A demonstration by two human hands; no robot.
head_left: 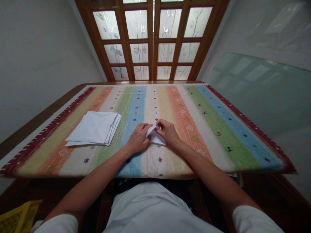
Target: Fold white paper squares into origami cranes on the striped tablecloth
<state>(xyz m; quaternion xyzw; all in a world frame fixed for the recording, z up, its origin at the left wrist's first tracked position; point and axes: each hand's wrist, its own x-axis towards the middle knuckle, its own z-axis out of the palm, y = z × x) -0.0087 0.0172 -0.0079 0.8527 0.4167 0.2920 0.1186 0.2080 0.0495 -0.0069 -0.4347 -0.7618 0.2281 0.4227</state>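
A small folded piece of white paper (156, 138) rests on the striped tablecloth near the middle of the table's front part. My left hand (140, 137) closes on its left side, the thumb and fingers pressing the fold. On the upper right of the paper, my right hand (167, 131) pinches a raised flap between thumb and curled fingers. Part of the paper is hidden behind the fingers. To the left lies a loose stack of white paper sheets (93, 127), with creases on the top sheet; neither hand touches it.
The striped tablecloth (194, 129) covers most of the wooden table (73, 94). A pale glass panel (262, 90) stands against the right wall. Wooden doors (152, 42) with decorated panes stand beyond the table. A yellow plastic crate (20, 216) is low at the left.
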